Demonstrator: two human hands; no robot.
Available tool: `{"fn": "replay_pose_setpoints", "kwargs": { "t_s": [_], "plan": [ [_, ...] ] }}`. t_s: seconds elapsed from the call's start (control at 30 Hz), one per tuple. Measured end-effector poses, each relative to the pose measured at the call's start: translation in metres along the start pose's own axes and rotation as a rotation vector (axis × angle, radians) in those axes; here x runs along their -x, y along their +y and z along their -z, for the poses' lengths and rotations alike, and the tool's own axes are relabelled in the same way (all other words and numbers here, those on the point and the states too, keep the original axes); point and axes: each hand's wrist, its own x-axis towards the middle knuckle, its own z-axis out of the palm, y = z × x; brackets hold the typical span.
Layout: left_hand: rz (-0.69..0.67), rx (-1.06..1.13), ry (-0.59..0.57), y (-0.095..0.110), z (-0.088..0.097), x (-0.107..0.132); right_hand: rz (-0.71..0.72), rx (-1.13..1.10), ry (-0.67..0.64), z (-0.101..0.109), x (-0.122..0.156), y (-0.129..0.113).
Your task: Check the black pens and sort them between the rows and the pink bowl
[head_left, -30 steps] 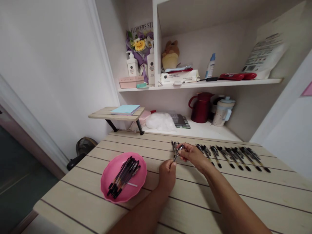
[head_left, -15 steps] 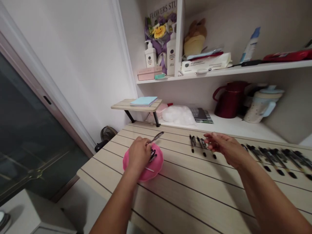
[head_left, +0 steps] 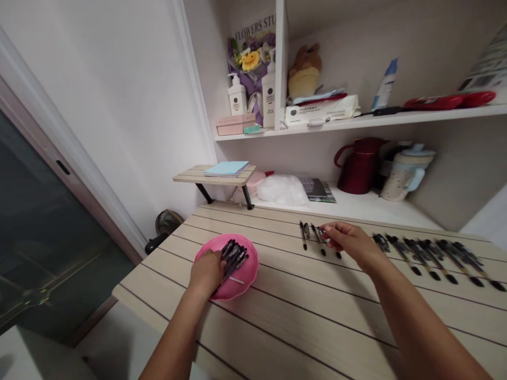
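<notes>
A pink scalloped dish [head_left: 247, 279] on the table holds several dark pens [head_left: 234, 258] in a bunch and a thin white stick [head_left: 236, 281]. My left hand [head_left: 206, 272] is inside the dish at its left side, fingers curled against the pens; its fingertips are partly hidden. Farther right, my right hand [head_left: 344, 240] is low over a small group of pens [head_left: 304, 235] on the table. Its thumb and forefinger close around a pen [head_left: 321, 232]; the pen's middle is covered by the fingers.
Sorted groups of pens [head_left: 431, 258] lie along the table's right side. A small raised stand [head_left: 190, 175] bears blue paper [head_left: 226, 168]. Behind are a white plastic bag [head_left: 281, 190], a red jug [head_left: 358, 169] and a pale pitcher [head_left: 406, 174] beneath a loaded shelf [head_left: 253, 136].
My left hand has moved down and left into the dish; the pen it held raised now no longer sticks up. The right hand's fingers have drawn closer together at the pens. The view has shifted right.
</notes>
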Motion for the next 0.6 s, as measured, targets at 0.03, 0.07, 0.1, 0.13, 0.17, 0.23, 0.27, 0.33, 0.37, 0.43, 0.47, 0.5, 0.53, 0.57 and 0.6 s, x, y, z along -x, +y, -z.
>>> {"fn": "replay_pose_setpoints", "kwargs": {
  "t_s": [0.03,0.07,0.1,0.13,0.17,0.23,0.27,0.33,0.37,0.43,0.47,0.5,0.53,0.57,0.6],
  "plan": [
    [-0.005,0.000,-0.007,0.000,0.000,-0.001,0.012,0.093,0.021,0.000,-0.002,0.004],
    [-0.007,0.000,-0.010,0.000,0.000,-0.002,0.030,0.205,0.042,-0.001,-0.004,0.008],
    [-0.004,0.000,-0.007,0.001,0.000,-0.002,0.053,0.328,0.055,-0.004,-0.005,0.011],
    [0.001,0.005,0.005,0.002,0.002,-0.002,0.076,0.455,0.063,-0.008,-0.005,0.013],
    [0.003,0.020,0.026,0.005,0.004,-0.001,0.091,0.577,0.063,-0.015,-0.005,0.015],
    [-0.028,0.110,0.093,0.016,0.009,0.003,0.081,0.788,0.057,-0.031,-0.003,0.016],
    [-0.073,0.198,0.130,0.024,0.011,0.007,0.054,0.874,0.055,-0.041,-0.002,0.015],
    [-0.214,0.476,0.153,0.046,0.012,0.013,-0.014,1.009,0.071,-0.061,-0.003,0.012],
    [-0.279,0.658,0.130,0.059,0.009,0.017,-0.044,1.051,0.077,-0.069,-0.005,0.011],
    [-0.306,1.051,-0.060,0.088,-0.003,0.022,-0.092,1.090,0.079,-0.081,-0.009,0.007],
    [-0.255,1.232,-0.185,0.102,-0.011,0.024,-0.107,1.094,0.074,-0.085,-0.012,0.006],
    [-0.177,1.392,-0.310,0.116,-0.019,0.025,-0.116,1.095,0.068,-0.087,-0.013,0.005],
    [-0.082,1.521,-0.386,0.128,-0.028,0.025,-0.118,1.095,0.061,-0.089,-0.013,0.004],
    [0.022,1.637,-0.383,0.139,-0.036,0.024,-0.113,1.090,0.049,-0.089,-0.012,0.003],
    [0.127,1.739,-0.348,0.148,-0.043,0.022,-0.103,1.073,0.030,-0.090,-0.008,0.002]
  ]
}}
